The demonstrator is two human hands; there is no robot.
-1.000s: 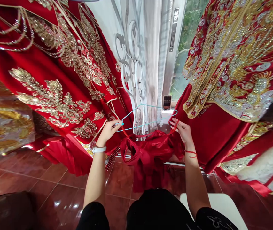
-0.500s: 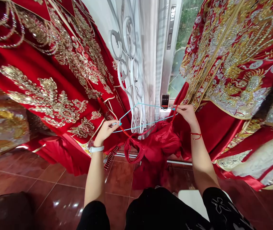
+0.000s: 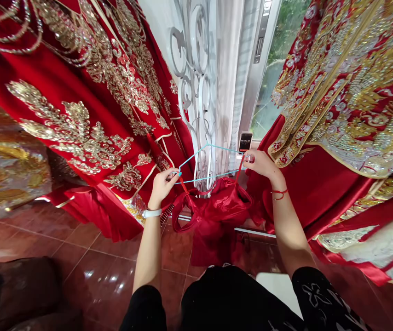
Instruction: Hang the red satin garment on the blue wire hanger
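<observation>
A thin light-blue wire hanger (image 3: 206, 162) is held up in front of me by both ends. My left hand (image 3: 164, 184) pinches its left corner, a white band on that wrist. Pinching the right end and a thin red strap is my right hand (image 3: 260, 162), which wears a red string bracelet. A plain red satin garment (image 3: 217, 216) hangs from the hanger by its straps and sags down toward the floor between my arms.
Heavy red robes with gold embroidery hang at the left (image 3: 79, 115) and right (image 3: 348, 115). A white scrolled metal grille (image 3: 196, 92) and sheer curtain stand behind the hanger, beside a window. A small black device (image 3: 245, 141) sits on the sill. Glossy red-brown floor tiles (image 3: 89, 271) lie below.
My right hand rose from the garment's edge to the hanger's right end and now pinches it with the strap. The hanger and left hand shifted slightly right and up.
</observation>
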